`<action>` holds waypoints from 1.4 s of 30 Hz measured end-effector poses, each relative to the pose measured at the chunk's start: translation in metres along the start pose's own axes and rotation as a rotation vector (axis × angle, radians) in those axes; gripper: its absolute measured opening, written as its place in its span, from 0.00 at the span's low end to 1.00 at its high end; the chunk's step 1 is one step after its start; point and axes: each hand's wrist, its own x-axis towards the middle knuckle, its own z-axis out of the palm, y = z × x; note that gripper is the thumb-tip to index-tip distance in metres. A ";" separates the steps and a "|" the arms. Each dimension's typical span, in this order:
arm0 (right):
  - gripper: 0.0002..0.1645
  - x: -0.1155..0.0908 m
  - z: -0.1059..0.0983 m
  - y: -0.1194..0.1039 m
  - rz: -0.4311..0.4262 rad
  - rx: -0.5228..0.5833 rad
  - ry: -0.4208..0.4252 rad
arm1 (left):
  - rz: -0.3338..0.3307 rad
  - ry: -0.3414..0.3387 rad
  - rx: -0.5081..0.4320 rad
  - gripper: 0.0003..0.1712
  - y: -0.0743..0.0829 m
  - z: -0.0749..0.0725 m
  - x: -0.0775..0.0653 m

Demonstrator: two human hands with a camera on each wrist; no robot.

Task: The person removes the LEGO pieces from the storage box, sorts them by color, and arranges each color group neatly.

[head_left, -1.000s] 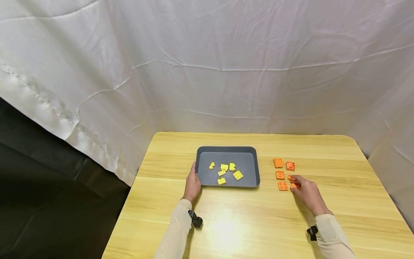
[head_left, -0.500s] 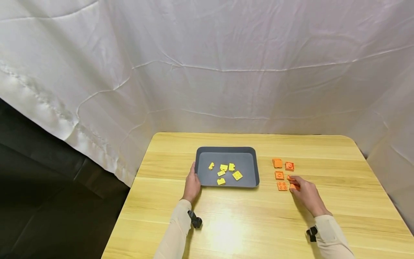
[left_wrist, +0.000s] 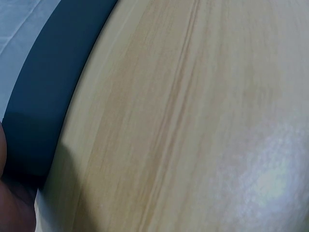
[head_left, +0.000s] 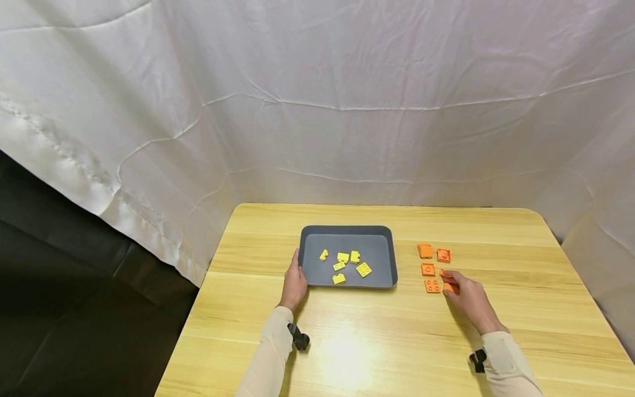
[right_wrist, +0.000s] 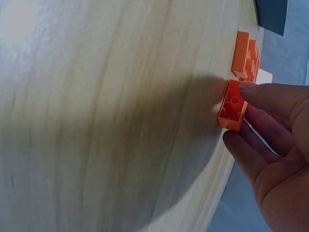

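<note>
Evidently the two hands have different work. The left hand [head_left: 295,284] rests against the left side of the grey tray [head_left: 348,230], its fingers laid out fairly straight along the wall, probably to steady it. The left-wrist view shows only an edge of that hand at the tray's corner, so I can't tell whether any fingertip reaches underneath.

The right hand [head_left: 471,300] pinches an orange brick [right_wrist: 231,107]: the thumb presses one end of it, while the forefinger is mostly hidden behind. Held this way, the brick has its hollow underside facing the wrist camera; whether it touches the table [head_left: 387,342] isn't clear. A small orange piece [head_left: 442,272] sits just beyond the fingertips.

Nearby, an orange studded piece [head_left: 432,285] and three more orange pieces [head_left: 428,269] lie in loose rows between tray and hand, spaced apart, perhaps so each is easy to pick up. Six yellow bricks [head_left: 364,269] lie scattered inside the tray, which suggests a split by colour; its low wall presumably keeps them from straying.
</note>
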 end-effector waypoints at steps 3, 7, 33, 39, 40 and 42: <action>0.28 0.000 -0.001 0.000 -0.001 0.000 0.001 | 0.001 -0.002 0.006 0.31 -0.001 0.000 0.001; 0.28 -0.001 -0.002 -0.001 -0.009 0.007 0.012 | -0.005 -0.003 0.001 0.31 -0.002 0.000 0.000; 0.34 0.003 -0.006 -0.007 -0.070 -0.025 0.104 | -0.007 -0.010 -0.020 0.31 -0.003 0.001 0.000; 0.39 0.007 -0.006 -0.007 -0.099 -0.020 0.112 | -0.010 -0.011 -0.026 0.31 -0.002 0.001 0.000; 0.39 0.007 -0.006 -0.007 -0.105 -0.017 0.114 | -0.009 -0.010 -0.028 0.31 -0.002 0.001 0.000; 0.40 0.008 -0.005 -0.008 -0.109 -0.007 0.117 | -0.007 -0.009 -0.025 0.31 -0.002 0.001 0.000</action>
